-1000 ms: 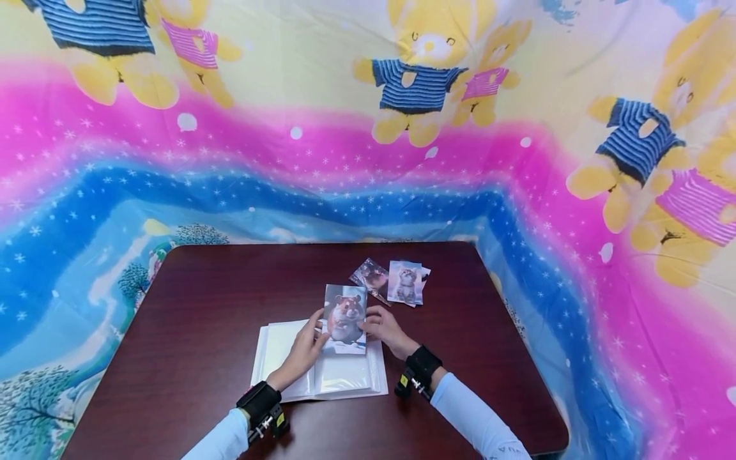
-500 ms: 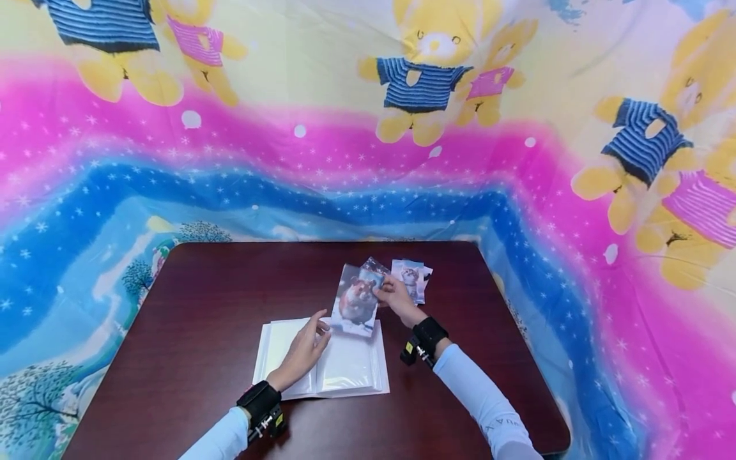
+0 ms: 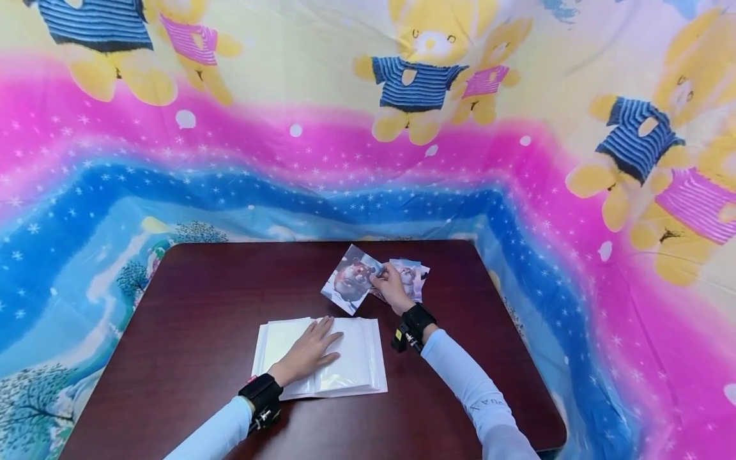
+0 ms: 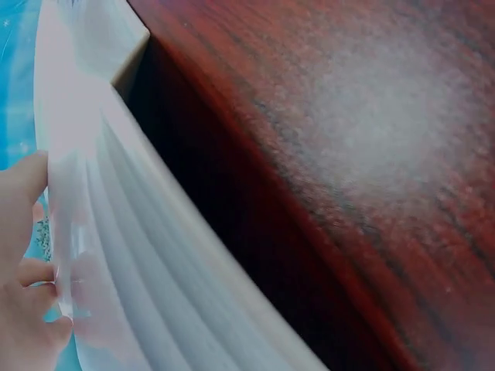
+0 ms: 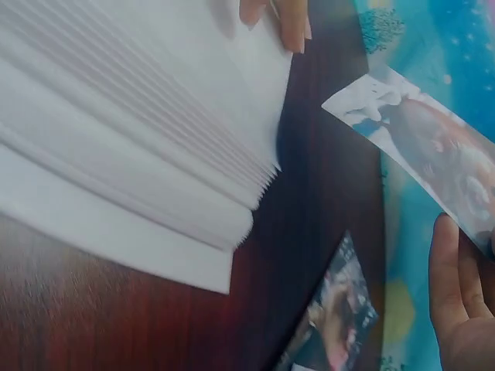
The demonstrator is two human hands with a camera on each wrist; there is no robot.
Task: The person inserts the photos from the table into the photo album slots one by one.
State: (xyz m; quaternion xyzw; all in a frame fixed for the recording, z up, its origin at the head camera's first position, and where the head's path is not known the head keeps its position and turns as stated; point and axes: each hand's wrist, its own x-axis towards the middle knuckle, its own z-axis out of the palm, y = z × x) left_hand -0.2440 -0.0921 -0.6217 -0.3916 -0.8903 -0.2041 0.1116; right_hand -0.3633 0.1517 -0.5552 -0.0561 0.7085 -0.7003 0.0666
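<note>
Our right hand [image 3: 395, 291] pinched a rectangular grey-brown paper hamster photo [image 3: 348, 281], long axis slanting far-right; our left hand [image 3: 308, 348] spread on the open white-paged album [image 3: 352, 364]

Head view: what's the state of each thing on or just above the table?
Photo album: open, white pages showing.
Hamster photo: held above the table, tilted.
Kitten photo: lying face up, partly hidden.
Left grip: fingers outstretched on the album.
Right grip: pinching the hamster photo's edge.

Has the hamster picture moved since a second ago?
Yes: in the head view, the hamster picture moved farther away, from overlapping the album to beyond its far edge.
</note>
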